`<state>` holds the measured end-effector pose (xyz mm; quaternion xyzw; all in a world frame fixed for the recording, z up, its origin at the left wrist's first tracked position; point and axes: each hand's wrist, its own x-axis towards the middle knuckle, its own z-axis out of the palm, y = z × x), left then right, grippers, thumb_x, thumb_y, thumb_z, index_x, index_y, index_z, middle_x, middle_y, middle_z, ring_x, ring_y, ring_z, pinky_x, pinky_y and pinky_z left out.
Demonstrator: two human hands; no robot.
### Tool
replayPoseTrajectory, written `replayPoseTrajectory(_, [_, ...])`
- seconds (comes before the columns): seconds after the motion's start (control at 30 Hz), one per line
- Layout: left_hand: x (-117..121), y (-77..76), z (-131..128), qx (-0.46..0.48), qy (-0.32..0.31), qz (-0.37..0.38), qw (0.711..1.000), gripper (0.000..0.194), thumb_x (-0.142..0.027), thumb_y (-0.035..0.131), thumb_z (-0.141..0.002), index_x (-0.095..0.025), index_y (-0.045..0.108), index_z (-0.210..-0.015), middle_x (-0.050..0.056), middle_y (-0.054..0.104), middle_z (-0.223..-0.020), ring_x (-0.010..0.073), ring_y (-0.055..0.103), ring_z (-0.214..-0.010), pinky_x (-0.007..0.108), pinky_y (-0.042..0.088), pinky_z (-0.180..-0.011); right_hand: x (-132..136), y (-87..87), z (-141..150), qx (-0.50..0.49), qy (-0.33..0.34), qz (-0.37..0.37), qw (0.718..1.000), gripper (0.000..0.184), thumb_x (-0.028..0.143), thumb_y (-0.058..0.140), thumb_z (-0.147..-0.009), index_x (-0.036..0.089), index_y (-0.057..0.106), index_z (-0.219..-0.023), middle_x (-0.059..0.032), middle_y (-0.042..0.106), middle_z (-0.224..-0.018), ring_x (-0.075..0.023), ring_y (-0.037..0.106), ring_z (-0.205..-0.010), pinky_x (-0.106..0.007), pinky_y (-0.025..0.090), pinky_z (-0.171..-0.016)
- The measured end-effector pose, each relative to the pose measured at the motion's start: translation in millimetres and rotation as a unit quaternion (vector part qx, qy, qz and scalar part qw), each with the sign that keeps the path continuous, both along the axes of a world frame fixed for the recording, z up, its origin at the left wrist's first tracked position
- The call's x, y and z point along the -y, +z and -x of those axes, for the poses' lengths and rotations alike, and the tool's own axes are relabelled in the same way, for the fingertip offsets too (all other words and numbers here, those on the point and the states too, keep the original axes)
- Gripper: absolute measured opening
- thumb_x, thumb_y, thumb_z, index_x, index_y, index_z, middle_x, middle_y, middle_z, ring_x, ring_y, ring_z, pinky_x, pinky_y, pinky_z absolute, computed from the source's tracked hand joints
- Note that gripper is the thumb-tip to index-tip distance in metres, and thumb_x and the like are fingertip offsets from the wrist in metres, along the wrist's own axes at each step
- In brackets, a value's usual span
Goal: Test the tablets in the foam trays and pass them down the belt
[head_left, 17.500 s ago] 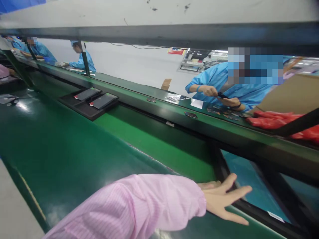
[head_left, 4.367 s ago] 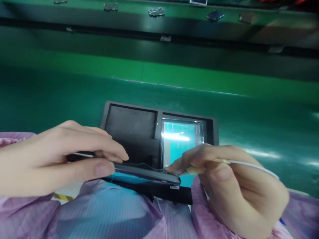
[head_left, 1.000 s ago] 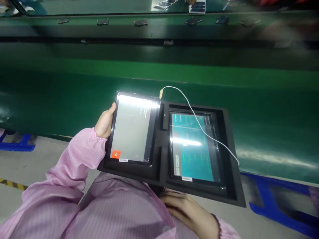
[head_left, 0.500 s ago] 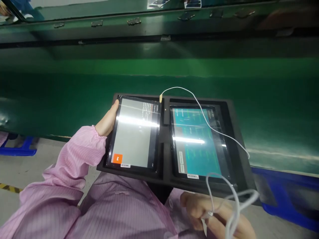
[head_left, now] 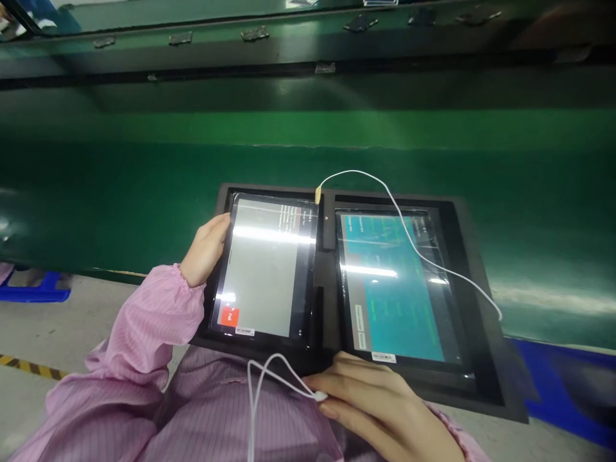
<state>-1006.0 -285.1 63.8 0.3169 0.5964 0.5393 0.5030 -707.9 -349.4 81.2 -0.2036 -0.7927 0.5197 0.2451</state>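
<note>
Two tablets lie side by side in a black foam tray (head_left: 328,269). The left tablet (head_left: 262,269) shows a pale screen with a red "Fail" box; the right tablet (head_left: 399,289) has a blue-green screen. My left hand (head_left: 206,251) grips the left tablet's left edge, its fingertips partly hidden there. In front of the tray, my right hand (head_left: 380,404) pinches a small white piece of a thin white cable (head_left: 283,359), which loops down to the left. Another stretch of white wire, with a yellow-wrapped end (head_left: 318,194) at the left tablet's upper right corner, arcs over the right tablet.
The tray rests on a green bench (head_left: 120,186) and juts over its front edge toward my lap. Blue plastic frames (head_left: 41,289) stand below the bench at both sides. Dark tape pieces (head_left: 255,33) line the raised ledge behind.
My right hand has moved up and left to the tray's front edge, carrying the white cable, whose loops now hang left of it. My left hand has slid slightly down the left tablet's edge.
</note>
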Motion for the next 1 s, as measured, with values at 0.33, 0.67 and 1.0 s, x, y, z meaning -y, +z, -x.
replayPoseTrajectory(0.33, [5, 4.5, -7, 0.113, 0.003, 0.018, 0.993, 0.025, -0.029, 0.054, -0.097, -0.018, 0.063, -0.118, 0.008, 0.069, -0.119, 0.0249, 0.062, -0.119, 0.04, 0.052, -0.101, -59, 13.7, -3, 0.118, -0.019, 0.058, 0.991, 0.036, 0.042, 0.045, -0.103, 0.021, 0.074, -0.101, -0.0042, 0.074, -0.093, -0.0151, 0.071, -0.084, -0.023, 0.058, -0.075])
replayPoseTrajectory(0.67, [24, 17.8, -16, 0.051, 0.061, -0.164, 0.983, 0.038, -0.045, 0.076, -0.083, -0.029, 0.069, -0.117, 0.002, 0.071, -0.121, 0.0274, 0.056, -0.129, 0.04, 0.048, -0.108, -114, 24.5, 26, -0.037, -0.384, 0.03, 0.922, 0.04, 0.055, 0.065, -0.089, 0.022, 0.07, -0.111, -0.0059, 0.072, -0.104, -0.0203, 0.07, -0.096, -0.036, 0.06, -0.085])
replayPoseTrajectory(1.0, [49, 31.2, -23, -0.007, 0.119, -0.289, 0.95, 0.027, -0.046, 0.079, -0.08, -0.04, 0.076, -0.106, -0.007, 0.077, -0.095, 0.0146, 0.072, -0.084, 0.024, 0.059, -0.081, -116, 80.3, 49, -0.246, -0.389, -0.122, 0.879, 0.024, 0.042, 0.076, -0.085, 0.019, 0.072, -0.077, 0.0002, 0.067, -0.075, -0.0125, 0.064, -0.069, -0.029, 0.052, -0.064])
